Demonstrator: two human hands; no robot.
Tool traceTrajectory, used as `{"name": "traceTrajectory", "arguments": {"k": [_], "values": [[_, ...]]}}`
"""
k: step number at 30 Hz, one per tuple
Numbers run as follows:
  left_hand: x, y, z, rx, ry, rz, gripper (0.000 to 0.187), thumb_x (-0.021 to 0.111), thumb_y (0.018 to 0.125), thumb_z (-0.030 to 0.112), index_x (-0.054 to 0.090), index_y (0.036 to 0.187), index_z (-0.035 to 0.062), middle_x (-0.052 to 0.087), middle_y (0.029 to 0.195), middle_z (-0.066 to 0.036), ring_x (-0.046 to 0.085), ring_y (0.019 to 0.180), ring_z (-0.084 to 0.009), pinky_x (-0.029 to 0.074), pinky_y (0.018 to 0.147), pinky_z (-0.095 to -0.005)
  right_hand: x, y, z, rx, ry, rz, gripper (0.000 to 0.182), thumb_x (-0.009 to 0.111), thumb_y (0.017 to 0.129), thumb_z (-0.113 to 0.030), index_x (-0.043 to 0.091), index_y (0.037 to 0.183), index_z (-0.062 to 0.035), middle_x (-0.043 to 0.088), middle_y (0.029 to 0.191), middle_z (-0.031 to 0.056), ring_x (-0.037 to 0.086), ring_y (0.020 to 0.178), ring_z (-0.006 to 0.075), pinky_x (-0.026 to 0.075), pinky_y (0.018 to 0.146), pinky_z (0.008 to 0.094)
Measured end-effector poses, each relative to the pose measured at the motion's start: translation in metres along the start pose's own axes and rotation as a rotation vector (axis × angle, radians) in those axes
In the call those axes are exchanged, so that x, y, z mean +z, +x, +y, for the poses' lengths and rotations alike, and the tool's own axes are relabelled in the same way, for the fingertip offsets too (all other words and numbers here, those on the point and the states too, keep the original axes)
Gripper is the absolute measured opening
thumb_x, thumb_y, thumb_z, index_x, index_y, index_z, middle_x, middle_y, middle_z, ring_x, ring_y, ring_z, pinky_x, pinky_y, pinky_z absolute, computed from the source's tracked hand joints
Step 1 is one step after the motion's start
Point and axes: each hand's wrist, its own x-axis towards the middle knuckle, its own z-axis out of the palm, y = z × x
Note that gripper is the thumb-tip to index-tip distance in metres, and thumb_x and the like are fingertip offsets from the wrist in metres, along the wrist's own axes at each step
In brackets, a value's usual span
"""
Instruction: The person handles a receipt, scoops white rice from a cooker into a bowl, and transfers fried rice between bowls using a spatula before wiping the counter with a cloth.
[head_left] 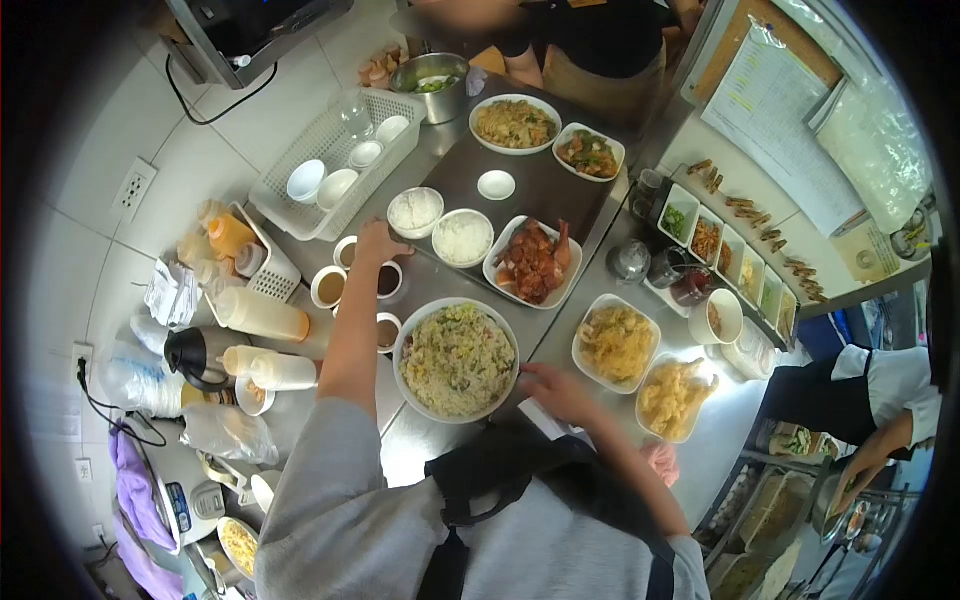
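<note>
My left hand (383, 241) reaches forward among small sauce cups, beside a bowl of white rice (415, 210); its fingertips are partly hidden, so a hold cannot be made out. Close to it are a cup of dark sauce (389, 280) and a cup of brown sauce (329, 288). In front of my body stands a large white bowl of fried rice (457, 360). My right hand (558, 392) is at that bowl's right rim, fingers stretched towards it, with no object seen in them. Under this hand lies a white rectangular item (545, 418).
On a brown tray (455, 165) are a second rice bowl (463, 238), roasted meat (533, 262) and noodles (515, 124). Fried food dishes (617, 343) stand right. Squeeze bottles (262, 314) and a crockery basket (290, 210) line the left. Co-workers stand ahead and right.
</note>
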Motion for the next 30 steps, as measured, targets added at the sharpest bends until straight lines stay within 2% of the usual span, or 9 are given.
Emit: {"name": "traceTrajectory", "arguments": {"k": [2, 6, 9, 12, 15, 16, 20, 26, 30], "values": [[0.004, -0.012, 0.0, 0.027, -0.048, -0.005, 0.078, 0.082, 0.054, 0.041, 0.061, 0.114, -0.0043, 0.057, 0.122, -0.024, 0.053, 0.113, -0.0375, 0.043, 0.1, -0.0422, 0.019, 0.005, 0.013, -0.083, -0.126, 0.075, 0.052, 0.055, 0.092, -0.041, 0.051, 0.134, -0.0107, 0.069, 0.09, 0.0205, 0.067, 0.087, 0.0318, 0.05, 0.08, 0.0413], [-0.023, -0.022, 0.001, 0.061, -0.101, 0.278, 0.074, 0.08, 0.056, 0.035, 0.06, 0.117, -0.0031, 0.058, 0.118, -0.025, 0.053, 0.112, -0.0395, 0.043, 0.099, -0.0432, 0.012, 0.006, 0.012, -0.14, -0.1, 0.146, 0.047, 0.054, 0.093, -0.039, 0.056, 0.128, -0.0067, 0.069, 0.094, 0.0195, 0.066, 0.086, 0.0309, 0.05, 0.08, 0.0379], [-0.049, -0.045, 0.006, 0.021, -0.095, 0.68, 0.067, 0.078, 0.063, 0.032, 0.059, 0.118, -0.0022, 0.059, 0.113, -0.024, 0.057, 0.102, -0.0376, 0.046, 0.094, -0.0419, 0.011, -0.006, 0.036, -0.176, 0.067, 0.219, 0.044, 0.051, 0.096, -0.037, 0.059, 0.123, -0.0036, 0.068, 0.097, 0.0167, 0.064, 0.087, 0.0256, 0.049, 0.08, 0.0349], [-0.068, -0.049, 0.018, -0.041, -0.591, 0.651, 0.057, 0.064, 0.081, 0.044, 0.059, 0.119, 0.0016, 0.061, 0.113, -0.021, 0.059, 0.096, -0.0295, 0.049, 0.084, -0.0383, 0.012, -0.032, 0.056, -0.162, 0.308, 0.315, 0.041, 0.049, 0.098, -0.036, 0.061, 0.117, -0.0026, 0.067, 0.093, 0.0093, 0.061, 0.085, 0.017, 0.048, 0.078, 0.0318], [-0.086, -0.041, 0.062, -0.063, -1.325, 0.302, 0.06, 0.048, 0.09, 0.057, 0.061, 0.109, 0.0014, 0.059, 0.094, -0.013, 0.059, 0.074, -0.0192, 0.051, 0.064, -0.0317, 0.012, -0.057, 0.064, -0.015, 0.466, 0.305, 0.039, 0.048, 0.099, -0.037, 0.062, 0.112, -0.0031, 0.063, 0.087, 0.0019, 0.055, 0.082, 0.0103, 0.046, 0.075, 0.0285], [-0.086, -0.039, 0.08, -0.066, -1.316, 0.224, 0.072, 0.036, 0.091, 0.068, 0.062, 0.104, 0.0023, 0.06, 0.081, -0.009, 0.058, 0.065, -0.015, 0.049, 0.056, -0.028, 0.014, -0.06, 0.069, -0.008, 0.491, 0.32, 0.04, 0.047, 0.099, -0.038, 0.063, 0.11, -0.003, 0.061, 0.085, 0.0004, 0.054, 0.081, 0.0094, 0.046, 0.074, 0.0278], [-0.071, -0.013, 0.137, 0.12, -1.259, 0.043, 0.06, 0.045, 0.095, 0.056, 0.067, 0.094, 0.0, 0.063, 0.07, -0.006, 0.056, 0.048, -0.0129, 0.048, 0.046, -0.0255, 0.014, -0.068, 0.065, 0.017, 0.412, 0.414, 0.039, 0.048, 0.099, -0.039, 0.063, 0.104, -0.0022, 0.059, 0.08, -0.0014, 0.051, 0.077, 0.0083, 0.044, 0.072, 0.027], [-0.064, 0.007, 0.215, 0.407, -1.106, 0.044, 0.025, 0.066, 0.09, 0.025, 0.07, 0.102, 0.0028, 0.069, 0.078, -0.004, 0.062, 0.057, -0.0065, 0.051, 0.051, -0.0188, 0.008, -0.075, 0.056, -0.012, 0.425, 0.395, 0.033, 0.051, 0.099, -0.034, 0.062, 0.103, -0.0029, 0.058, 0.078, -0.0022, 0.05, 0.076, 0.0069, 0.044, 0.071, 0.026], [-0.074, 0.007, 0.243, 0.376, -1.037, -0.023, 0.028, 0.067, 0.089, 0.022, 0.069, 0.109, 0.003, 0.071, 0.089, -0.003, 0.066, 0.069, -0.0062, 0.052, 0.059, -0.0182, 0.006, -0.076, 0.058, -0.038, 0.524, 0.42, 0.034, 0.05, 0.099, -0.034, 0.062, 0.103, -0.0029, 0.058, 0.079, -0.0019, 0.051, 0.076, 0.007, 0.044, 0.072, 0.0258]]}}
